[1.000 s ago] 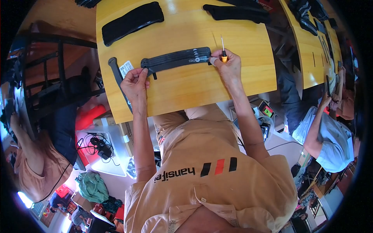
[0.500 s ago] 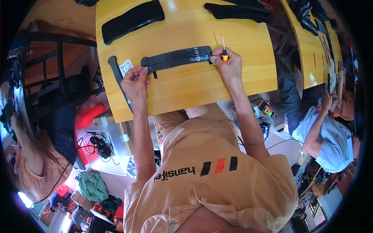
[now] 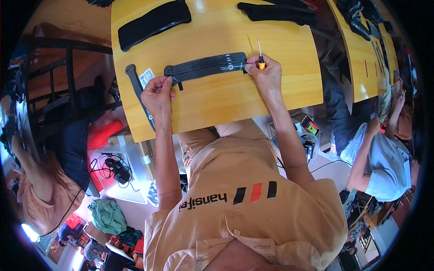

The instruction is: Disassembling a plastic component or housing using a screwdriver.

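A stack of flat black straps (image 3: pixel 203 67) lies lengthwise across the yellow wooden table in front of me, with pale printing near its right end. My left hand (image 3: pixel 158 94) pinches the lower left corner of the stack between thumb and fingers. At the right end, the thumb and forefinger of my right hand (image 3: pixel 267 74) grip the strap edge. That same hand also holds a thin-shafted screwdriver (image 3: pixel 261 63) with a yellow and black handle, its tip pointing away from me. A short black tab (image 3: pixel 180 86) sticks out below the stack near my left hand.
A single black strap (image 3: pixel 138 92) with a white label (image 3: pixel 146 77) lies left of my left hand. Black bundles (image 3: pixel 156 23) (image 3: pixel 275 14) rest along the table's far side. Co-workers sit at left and right. A clear bin (image 3: pixel 135 180) with cables stands below left.
My hands, the straps and the screwdriver stay almost where they were. On the right, the co-worker in the light blue shirt has shifted their arm.
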{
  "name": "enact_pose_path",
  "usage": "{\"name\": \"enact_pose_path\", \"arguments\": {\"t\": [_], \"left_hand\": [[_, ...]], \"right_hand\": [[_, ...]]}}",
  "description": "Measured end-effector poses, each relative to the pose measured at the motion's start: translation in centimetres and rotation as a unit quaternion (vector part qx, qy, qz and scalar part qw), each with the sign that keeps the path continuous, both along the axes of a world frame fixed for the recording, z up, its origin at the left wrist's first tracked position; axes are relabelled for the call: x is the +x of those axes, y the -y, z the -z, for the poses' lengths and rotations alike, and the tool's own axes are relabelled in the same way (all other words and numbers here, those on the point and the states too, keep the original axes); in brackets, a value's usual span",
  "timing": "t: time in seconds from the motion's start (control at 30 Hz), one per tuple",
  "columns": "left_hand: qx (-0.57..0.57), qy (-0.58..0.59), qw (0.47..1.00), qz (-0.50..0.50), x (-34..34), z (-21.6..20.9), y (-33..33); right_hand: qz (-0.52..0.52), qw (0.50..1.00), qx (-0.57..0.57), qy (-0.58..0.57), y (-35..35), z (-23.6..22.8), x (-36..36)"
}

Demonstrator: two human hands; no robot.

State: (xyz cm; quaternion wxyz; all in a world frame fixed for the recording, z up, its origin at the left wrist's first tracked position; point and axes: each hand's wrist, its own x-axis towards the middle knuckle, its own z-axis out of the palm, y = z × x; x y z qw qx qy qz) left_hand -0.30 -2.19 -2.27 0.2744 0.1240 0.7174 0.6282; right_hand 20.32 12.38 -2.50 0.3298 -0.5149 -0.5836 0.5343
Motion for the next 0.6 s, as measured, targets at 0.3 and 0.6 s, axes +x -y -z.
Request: {"name": "enact_pose_path", "arguments": {"t": [0.3,0.6], "left_hand": [[-0.012,-0.018,1.0,0.002,0.11,0.17,0.01],[-0.027,-0.038,0.999,-0.005,0.22,-0.02,-0.28]], "right_hand": [[0.007,1.0,-0.005,0.0,0.14,-0.02,-0.12],[0.009,1.0,0.008,0.005,0.01,0.2,-0.22]]}}
